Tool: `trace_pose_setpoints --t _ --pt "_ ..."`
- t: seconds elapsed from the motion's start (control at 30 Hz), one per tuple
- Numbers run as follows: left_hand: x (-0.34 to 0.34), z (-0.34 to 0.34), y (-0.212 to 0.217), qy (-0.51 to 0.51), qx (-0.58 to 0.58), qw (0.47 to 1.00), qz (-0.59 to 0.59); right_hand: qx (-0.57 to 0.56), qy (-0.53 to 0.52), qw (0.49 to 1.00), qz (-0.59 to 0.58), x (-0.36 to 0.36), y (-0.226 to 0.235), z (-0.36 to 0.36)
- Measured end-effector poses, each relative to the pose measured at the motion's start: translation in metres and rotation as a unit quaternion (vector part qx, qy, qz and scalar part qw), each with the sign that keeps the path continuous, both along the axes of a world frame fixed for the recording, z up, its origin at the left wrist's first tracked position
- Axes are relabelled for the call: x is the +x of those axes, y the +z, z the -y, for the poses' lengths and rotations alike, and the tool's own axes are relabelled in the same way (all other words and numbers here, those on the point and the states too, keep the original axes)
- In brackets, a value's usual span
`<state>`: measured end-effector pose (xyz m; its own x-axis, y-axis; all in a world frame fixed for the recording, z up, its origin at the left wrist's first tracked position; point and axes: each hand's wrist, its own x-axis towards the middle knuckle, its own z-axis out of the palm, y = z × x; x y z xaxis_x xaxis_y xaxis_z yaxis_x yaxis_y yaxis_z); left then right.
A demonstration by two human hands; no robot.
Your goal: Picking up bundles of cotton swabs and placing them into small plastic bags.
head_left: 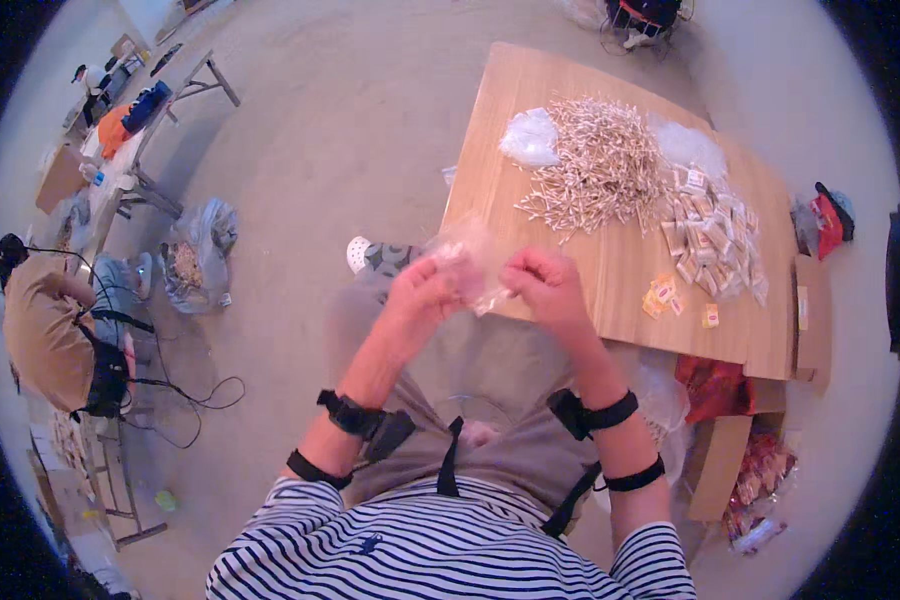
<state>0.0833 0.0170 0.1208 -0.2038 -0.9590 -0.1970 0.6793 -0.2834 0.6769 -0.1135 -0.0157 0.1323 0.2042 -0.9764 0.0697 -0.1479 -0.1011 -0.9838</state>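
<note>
The left hand [428,296] has a clear bag [469,262], with its fingers bent round the thin plastic, so that grip is nearly closed; the right hand [544,286] is close by at three o'clock from the left one, and its grip is closed in a small pinch by the bag's edge; it is too blurry to tell if that pinch has the plastic or some small white thing; the bag is up in the air between the two hands, just past the near edge of the bench [511,82]; from the hands, a big pile of thin sticks [602,165] is between one and two o'clock; a heap of filled packets [708,240] is between two and three, and some small yellow cards [661,296] are at three; a puffy plastic bag [528,138] is near twelve, touching the pile; the step now looks like working at the bag's edge with the fingertips; I think the next move calls for a soft, steady hold on the left and a neat pinch on the right, because thin plastic can slip or crumple.
</note>
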Motion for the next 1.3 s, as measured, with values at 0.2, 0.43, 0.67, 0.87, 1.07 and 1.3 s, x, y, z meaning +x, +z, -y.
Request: trace_pose_setpoints --t 0.2,0.43,0.67,0.87,1.07,1.3 --pt "0.009 -0.016 -0.048 0.051 0.052 0.996 0.060 -0.033 0.050 0.993 -0.098 0.031 -0.013 -0.006" --pt "0.038 -0.014 -0.069 0.131 0.053 0.985 0.103 -0.091 0.004 0.974 -0.205 0.007 -0.036 0.061" --pt "0.076 -0.021 -0.080 0.183 0.089 0.972 0.119 -0.175 -0.125 0.899 -0.382 -0.056 -0.056 0.208" --pt "0.092 -0.018 -0.083 0.204 0.147 0.963 0.095 -0.155 -0.135 0.850 -0.486 -0.040 -0.071 0.283" --pt "0.093 -0.009 -0.084 0.202 0.170 0.959 0.098 -0.249 -0.116 0.799 -0.535 -0.042 -0.105 0.324" --pt "0.097 -0.008 -0.083 0.202 0.163 0.962 0.089 -0.304 -0.087 0.742 -0.591 -0.041 -0.094 0.324"
